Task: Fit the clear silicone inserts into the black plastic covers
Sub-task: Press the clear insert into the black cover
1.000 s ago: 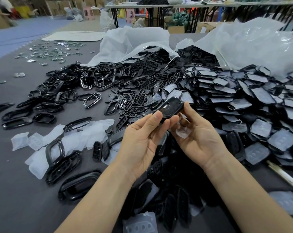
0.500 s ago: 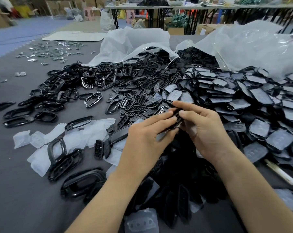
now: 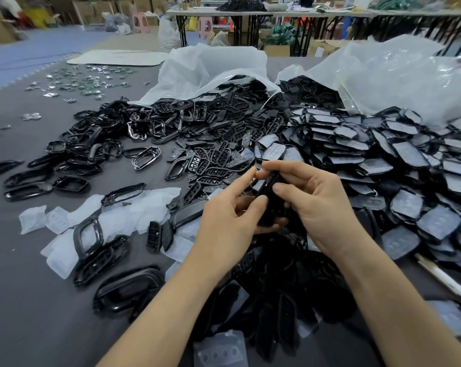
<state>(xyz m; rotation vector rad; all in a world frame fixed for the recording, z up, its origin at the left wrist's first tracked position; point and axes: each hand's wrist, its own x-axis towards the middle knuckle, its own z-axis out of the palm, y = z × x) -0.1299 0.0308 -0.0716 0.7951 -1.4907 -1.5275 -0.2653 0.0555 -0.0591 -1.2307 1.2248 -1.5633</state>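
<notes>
Both hands meet above the middle of the table and hold one black cover (image 3: 267, 200) between them. The left hand (image 3: 232, 218) grips its lower part with thumb and curled fingers, and the forefinger reaches to the top end. The right hand (image 3: 319, 207) pinches it from the other side, the thumb pressing on its face. The cover stands almost on edge, so I cannot tell if a clear insert already sits inside it.

I judge that the task is well in progress but far from the end. On the right lies a big heap of finished covers (image 3: 409, 160), each with a pale insert showing in it. Many parts are left: loose clear inserts (image 3: 134, 213) lie on the left, one more insert (image 3: 220, 350) lies near the bottom edge, and a dark heap of covers (image 3: 277, 300) lies just under the hands.

Farther out are glossy black frames (image 3: 112, 144), small button plates (image 3: 218, 154), two open plastic bags (image 3: 210, 67) and little metal pieces (image 3: 86, 80) on the grey table (image 3: 25, 313). The frames lie across some of the inserts, which may make picking slower.
</notes>
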